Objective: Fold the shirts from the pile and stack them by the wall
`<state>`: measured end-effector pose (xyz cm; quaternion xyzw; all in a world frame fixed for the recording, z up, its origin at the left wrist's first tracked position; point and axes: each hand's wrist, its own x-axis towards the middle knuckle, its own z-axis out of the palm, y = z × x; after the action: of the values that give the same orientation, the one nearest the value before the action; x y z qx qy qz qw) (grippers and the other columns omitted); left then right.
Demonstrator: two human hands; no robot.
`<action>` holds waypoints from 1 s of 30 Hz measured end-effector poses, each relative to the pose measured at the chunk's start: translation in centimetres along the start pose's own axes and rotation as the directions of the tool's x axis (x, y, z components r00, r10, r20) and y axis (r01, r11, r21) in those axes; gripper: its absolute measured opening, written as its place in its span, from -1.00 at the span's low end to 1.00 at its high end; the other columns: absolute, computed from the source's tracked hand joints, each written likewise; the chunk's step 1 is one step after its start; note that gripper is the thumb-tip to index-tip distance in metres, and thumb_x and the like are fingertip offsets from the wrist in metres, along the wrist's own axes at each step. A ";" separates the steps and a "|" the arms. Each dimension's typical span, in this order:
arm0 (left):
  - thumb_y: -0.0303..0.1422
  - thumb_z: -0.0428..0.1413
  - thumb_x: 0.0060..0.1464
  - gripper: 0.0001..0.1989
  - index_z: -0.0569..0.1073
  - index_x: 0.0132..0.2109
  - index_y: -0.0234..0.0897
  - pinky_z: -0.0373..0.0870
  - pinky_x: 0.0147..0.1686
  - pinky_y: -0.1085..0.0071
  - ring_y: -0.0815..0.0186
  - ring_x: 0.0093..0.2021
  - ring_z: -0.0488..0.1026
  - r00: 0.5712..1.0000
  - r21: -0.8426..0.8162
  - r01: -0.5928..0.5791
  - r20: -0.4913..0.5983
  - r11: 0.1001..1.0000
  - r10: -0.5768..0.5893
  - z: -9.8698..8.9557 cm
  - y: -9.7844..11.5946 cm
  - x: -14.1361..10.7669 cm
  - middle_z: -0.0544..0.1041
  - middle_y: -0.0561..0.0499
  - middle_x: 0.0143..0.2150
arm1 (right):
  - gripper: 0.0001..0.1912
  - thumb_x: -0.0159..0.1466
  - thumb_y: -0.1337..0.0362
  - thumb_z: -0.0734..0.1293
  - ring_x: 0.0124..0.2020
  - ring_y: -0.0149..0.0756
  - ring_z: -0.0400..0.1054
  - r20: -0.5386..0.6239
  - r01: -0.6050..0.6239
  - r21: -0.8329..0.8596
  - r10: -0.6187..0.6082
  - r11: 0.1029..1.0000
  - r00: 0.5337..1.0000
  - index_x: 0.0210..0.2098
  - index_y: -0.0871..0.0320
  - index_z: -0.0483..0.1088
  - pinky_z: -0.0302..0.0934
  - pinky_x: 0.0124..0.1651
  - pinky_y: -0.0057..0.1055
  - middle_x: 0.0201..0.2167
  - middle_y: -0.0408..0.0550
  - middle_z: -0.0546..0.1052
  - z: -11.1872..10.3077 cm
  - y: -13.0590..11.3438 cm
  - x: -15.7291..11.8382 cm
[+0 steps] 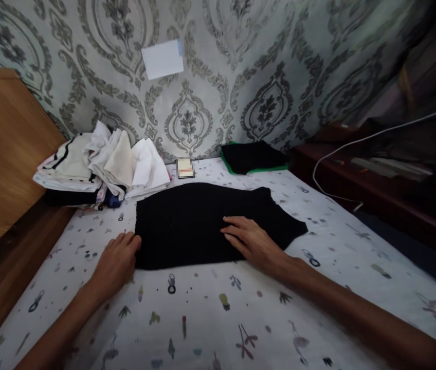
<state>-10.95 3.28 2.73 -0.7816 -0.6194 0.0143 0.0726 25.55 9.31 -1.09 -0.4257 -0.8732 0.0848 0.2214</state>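
Observation:
A black sleeveless top (187, 226) lies spread flat on the patterned bed sheet (202, 329), its straight end at the left and its narrower, cut-out end at the right. At the left edge of the cloth is my left hand (120, 257), fingers curled and closed on the hem; the thumb side touches the fabric. My right hand (252, 241) rests palm down on the top, right of its middle, with fingers stretched out and slightly apart.
Folded white and cream clothes (102, 159) are piled at the back left, beside a wooden cabinet (5, 154). Against the wall lie a small blurred box (185, 168) and folded black cloth with green edging (254, 156). A white cable (326, 156) hangs over the right side.

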 end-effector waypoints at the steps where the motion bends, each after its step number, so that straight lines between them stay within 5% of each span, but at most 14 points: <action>1: -0.64 -0.08 0.00 -0.72 0.38 -0.26 -0.19 0.32 -0.16 0.22 0.14 -0.16 0.43 1.000 -0.064 -0.003 0.001 0.998 0.003 0.1 -0.6 1.1 0.48 -0.05 -0.23 | -0.64 0.44 0.17 0.13 0.15 -0.07 0.37 -0.002 -0.008 0.024 0.008 1.000 1.000 -0.11 0.11 0.54 0.29 0.15 -0.02 0.12 0.10 0.50 -0.5 0.4 1.4; 5: -0.48 -0.09 0.18 -0.83 0.36 -0.16 -0.20 0.35 -0.12 0.26 0.18 -0.14 0.47 0.996 -0.261 0.059 -0.049 0.963 -0.074 0.6 -2.9 8.4 0.51 -0.04 -0.18 | -0.72 0.41 0.26 0.17 0.10 -0.11 0.38 0.039 -0.069 0.041 0.067 0.997 0.997 -0.12 0.11 0.51 0.25 0.18 -0.13 0.03 0.06 0.54 -1.2 2.3 9.7; 9: -0.38 -0.06 0.25 -0.81 0.39 -0.06 -0.27 0.34 -0.02 0.24 0.13 0.00 0.46 0.999 -0.221 0.032 -0.023 0.975 -0.038 1.5 -2.7 16.1 0.52 -0.15 -0.05 | -0.68 0.34 0.34 0.23 0.13 -0.04 0.35 0.141 -0.275 -0.057 0.280 0.960 0.950 0.05 0.22 0.45 0.23 0.15 -0.14 0.12 0.20 0.47 0.8 4.3 17.7; 14: -0.40 0.03 0.19 -0.82 0.42 -0.07 -0.30 0.34 -0.03 0.21 0.08 0.01 0.45 1.000 -0.188 0.015 0.010 0.982 -0.013 3.0 -1.9 20.0 0.51 -0.22 -0.01 | -0.81 0.18 0.39 0.36 -0.10 -0.09 0.44 0.203 -0.340 -0.041 0.341 0.939 0.918 -0.19 0.23 0.52 0.28 -0.12 -0.31 -0.14 0.12 0.58 3.0 6.3 22.1; 17: -0.43 0.04 0.16 -0.86 0.41 -0.13 -0.28 0.34 -0.07 0.24 0.11 -0.05 0.46 1.000 -0.205 -0.001 0.026 0.979 0.006 3.0 -2.4 20.1 0.52 -0.16 -0.09 | -0.95 0.10 0.44 0.37 -0.35 -0.27 0.43 0.253 -0.339 0.017 0.324 0.941 0.912 -0.41 0.22 0.48 0.21 -0.32 -0.44 -0.43 -0.05 0.54 2.7 6.8 22.5; 22: -0.48 -0.01 0.10 -0.83 0.34 -0.14 -0.25 0.33 -0.09 0.25 0.12 -0.04 0.41 0.996 -0.236 -0.066 -0.070 0.970 0.051 1.5 -2.5 18.2 0.46 -0.13 -0.08 | -0.88 0.11 0.43 0.31 -0.37 -0.35 0.35 0.143 -0.261 0.109 0.245 0.959 0.959 -0.34 0.19 0.43 0.15 -0.32 -0.48 -0.42 -0.15 0.50 0.8 5.6 20.6; 26: -0.53 -0.04 0.07 -0.79 0.31 -0.14 -0.21 0.33 -0.11 0.24 0.12 -0.07 0.40 0.981 -0.186 -0.127 -0.168 0.974 0.096 0.5 -1.6 14.9 0.44 -0.10 -0.11 | -0.84 0.15 0.44 0.26 -0.33 -0.33 0.33 0.013 -0.142 0.132 0.142 0.981 0.990 -0.27 0.14 0.40 0.16 -0.22 -0.43 -0.35 -0.14 0.49 -0.5 3.6 16.1; 30: -0.58 -0.05 0.07 -0.75 0.34 -0.14 -0.20 0.32 -0.04 0.16 0.07 -0.04 0.39 0.978 -0.097 -0.174 -0.136 0.980 0.160 0.7 -1.2 11.3 0.46 -0.14 -0.09 | -0.93 0.22 0.38 0.27 -0.26 -0.28 0.35 0.056 0.164 0.128 -0.172 0.978 0.984 -0.30 0.11 0.38 0.20 -0.14 -0.36 -0.27 -0.07 0.48 -0.7 2.4 10.2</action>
<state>-9.54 14.58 2.94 -0.8331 -0.5453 -0.0631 0.0682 22.04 18.74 1.95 -0.3330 -0.9060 0.1337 0.2245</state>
